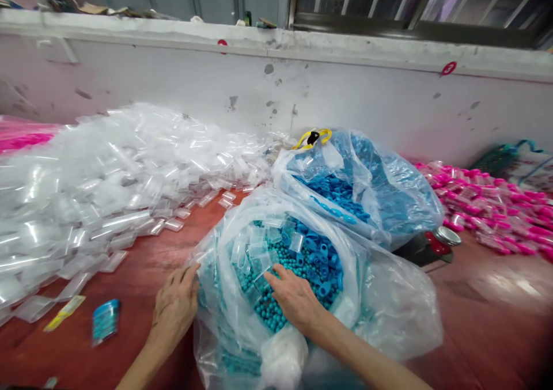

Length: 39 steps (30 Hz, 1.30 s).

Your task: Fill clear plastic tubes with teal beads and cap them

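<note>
My right hand reaches into the open plastic bag, its fingers at small clear boxes that lie on teal beads. Whether those fingers grip a box is too unclear to tell. Blue plastic pieces fill the right side of the same bag. At the bag's left edge is my left hand, palm down, its thumb and index finger near the plastic, fingers apart. A filled teal packet with a blue top lies on the red table, left of my left hand.
Behind sits a bag of blue pieces with a yellow-handled tool on it. Clear boxes are heaped at the left. Pink packets lie right, near a dark object with a metal cap. A yellow strip lies front left.
</note>
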Tool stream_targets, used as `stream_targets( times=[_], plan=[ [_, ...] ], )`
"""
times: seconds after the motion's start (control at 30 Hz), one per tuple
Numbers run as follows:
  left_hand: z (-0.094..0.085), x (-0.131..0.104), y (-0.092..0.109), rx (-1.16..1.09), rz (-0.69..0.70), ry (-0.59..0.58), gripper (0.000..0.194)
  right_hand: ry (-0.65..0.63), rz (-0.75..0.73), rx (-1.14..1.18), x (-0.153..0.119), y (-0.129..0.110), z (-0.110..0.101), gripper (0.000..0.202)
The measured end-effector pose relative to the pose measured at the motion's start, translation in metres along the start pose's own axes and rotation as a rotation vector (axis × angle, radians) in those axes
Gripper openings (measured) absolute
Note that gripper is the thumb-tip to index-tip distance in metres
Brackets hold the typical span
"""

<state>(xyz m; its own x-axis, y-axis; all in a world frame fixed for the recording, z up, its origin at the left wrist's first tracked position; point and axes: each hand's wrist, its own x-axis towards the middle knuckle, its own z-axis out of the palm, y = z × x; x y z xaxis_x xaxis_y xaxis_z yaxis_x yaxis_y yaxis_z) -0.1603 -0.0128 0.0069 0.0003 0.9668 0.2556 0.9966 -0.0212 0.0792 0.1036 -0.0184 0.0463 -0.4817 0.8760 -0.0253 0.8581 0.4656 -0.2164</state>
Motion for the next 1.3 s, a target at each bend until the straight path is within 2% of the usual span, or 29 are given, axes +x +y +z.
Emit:
stream_targets(
  times=[0.1,0.2,0.3,0.4,0.47,0.53,0.6,0.63,0.67,0.7,0.77,0.87,0.97,1.03,1.17,1.23,1.3],
  plan=[
    [0.037,-0.006,-0.027,-0.06,0.07,0.028,0.04,0.009,-0.05,-0.125,0.012,-0.001,0.008,0.028],
    [0.057,-0.016,-0.05,-0.054,0.13,0.04,0.039,-0.019,-0.028,-0.17,0.015,0.004,0.018,0.02],
    [0.051,-0.021,-0.062,0.008,0.063,0.02,0.039,-0.058,0.029,-0.162,0.01,0.011,0.022,0.022],
    [0.027,-0.017,-0.058,0.117,-0.084,-0.005,0.038,-0.05,0.07,-0.143,0.001,0.017,0.02,0.028],
    [0.008,-0.011,-0.038,0.109,-0.094,0.075,0.036,-0.049,0.094,-0.156,-0.003,0.018,0.018,0.031],
    [-0.006,-0.005,-0.002,-0.017,0.045,0.173,0.036,-0.072,0.103,-0.163,-0.005,0.016,0.018,0.031],
    [-0.012,-0.002,0.044,-0.141,0.298,0.111,0.033,-0.078,0.083,-0.137,-0.007,0.014,0.019,0.029],
    [-0.012,-0.002,0.067,-0.149,0.392,0.03,0.033,-0.072,0.062,-0.108,-0.008,0.014,0.02,0.028],
    [-0.01,-0.004,0.088,-0.142,0.478,-0.052,0.034,-0.066,0.04,-0.07,-0.01,0.015,0.019,0.028],
    [-0.007,-0.006,0.107,-0.127,0.51,-0.084,0.036,-0.067,0.023,-0.03,-0.012,0.017,0.017,0.029],
    [0.001,-0.012,0.132,-0.12,0.607,-0.108,0.039,-0.085,0.024,0.029,-0.015,0.026,0.008,0.031],
    [0.01,-0.017,0.149,-0.104,0.672,-0.173,0.04,-0.086,0.155,0.022,-0.012,0.042,-0.015,0.025],
    [0.015,-0.011,0.16,-0.132,0.648,-0.269,0.04,-0.036,0.367,-0.022,0.007,0.051,-0.03,0.021],
    [0.018,-0.004,0.17,-0.286,0.545,-0.361,0.038,-0.005,0.44,0.015,0.024,0.052,-0.028,0.023],
    [0.029,0.016,0.19,-0.596,0.288,-0.516,0.026,0.022,0.436,0.128,0.041,0.057,-0.016,0.028],
    [0.036,0.025,0.198,-0.653,0.23,-0.535,0.02,0.023,0.414,0.166,0.037,0.067,-0.015,0.03],
    [0.042,0.034,0.205,-0.744,0.147,-0.549,0.016,0.051,0.401,0.315,0.025,0.079,-0.018,0.037]
  ],
)
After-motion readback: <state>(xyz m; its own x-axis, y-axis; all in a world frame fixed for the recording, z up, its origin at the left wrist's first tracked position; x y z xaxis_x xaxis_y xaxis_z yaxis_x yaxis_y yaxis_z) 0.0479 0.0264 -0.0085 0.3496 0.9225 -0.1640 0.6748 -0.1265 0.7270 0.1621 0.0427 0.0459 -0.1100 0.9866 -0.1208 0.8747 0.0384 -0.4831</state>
